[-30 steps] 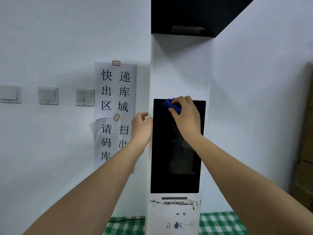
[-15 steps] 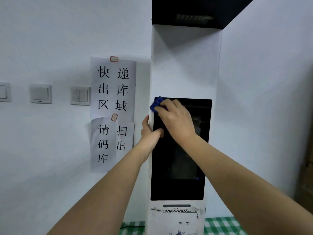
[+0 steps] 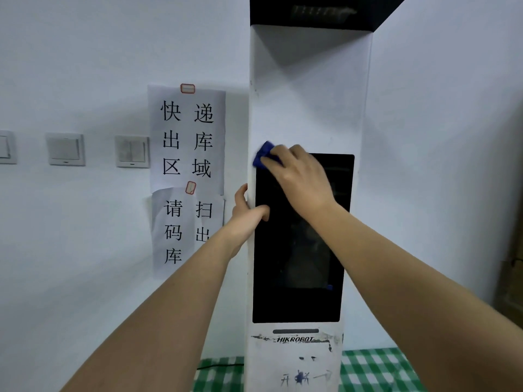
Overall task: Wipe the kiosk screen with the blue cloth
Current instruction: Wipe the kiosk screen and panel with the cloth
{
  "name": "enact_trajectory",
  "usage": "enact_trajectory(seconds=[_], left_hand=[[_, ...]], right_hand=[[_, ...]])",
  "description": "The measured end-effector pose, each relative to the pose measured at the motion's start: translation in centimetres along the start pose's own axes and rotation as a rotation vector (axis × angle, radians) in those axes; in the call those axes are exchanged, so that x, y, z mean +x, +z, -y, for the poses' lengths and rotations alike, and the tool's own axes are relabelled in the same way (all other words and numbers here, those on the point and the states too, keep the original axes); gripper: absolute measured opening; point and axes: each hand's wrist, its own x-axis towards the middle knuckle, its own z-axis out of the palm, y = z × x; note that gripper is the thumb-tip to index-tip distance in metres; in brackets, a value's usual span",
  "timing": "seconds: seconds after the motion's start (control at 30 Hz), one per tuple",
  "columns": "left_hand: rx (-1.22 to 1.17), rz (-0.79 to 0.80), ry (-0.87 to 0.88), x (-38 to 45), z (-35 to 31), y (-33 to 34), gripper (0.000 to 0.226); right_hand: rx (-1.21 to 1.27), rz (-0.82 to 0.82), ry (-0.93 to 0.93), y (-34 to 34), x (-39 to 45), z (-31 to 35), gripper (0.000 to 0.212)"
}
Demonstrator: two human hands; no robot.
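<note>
A tall white kiosk (image 3: 308,103) stands against the wall, with a dark upright screen (image 3: 297,264) set into its front. My right hand (image 3: 300,176) presses a blue cloth (image 3: 264,157) flat against the screen's top left corner; most of the cloth is hidden under my fingers. My left hand (image 3: 246,210) grips the kiosk's left edge at mid-screen height, thumb lying on the glass and fingers wrapped around the side.
Two paper notices (image 3: 188,176) with large black characters hang on the wall left of the kiosk, with wall switches (image 3: 131,151) further left. A green checked cloth (image 3: 376,369) covers the surface under the kiosk. Brown cartons (image 3: 512,278) stand at the right edge.
My right hand has slid the cloth leftward along the top of the screen to its corner. My left hand has shifted from beside the kiosk to gripping its left edge.
</note>
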Motion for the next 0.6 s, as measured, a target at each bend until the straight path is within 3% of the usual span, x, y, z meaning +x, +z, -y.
enact_trajectory(seconds=[0.1,0.27,0.43,0.6], left_hand=[[-0.008,-0.002,-0.001,-0.1,0.2,0.0,0.083],[-0.028,-0.012,-0.016,0.2,0.0,0.0,0.073],[-0.012,-0.006,-0.038,0.0,0.0,0.0,0.080],[-0.001,-0.017,-0.026,0.2,0.0,0.1,0.078]], right_hand=[[0.059,-0.031,0.193,0.4,-0.2,1.7,0.038],[0.018,0.058,-0.041,0.2,-0.2,1.9,0.035],[0.061,-0.028,0.229,0.2,0.4,2.3,0.041],[0.000,0.094,-0.046,-0.4,0.7,1.6,0.036]])
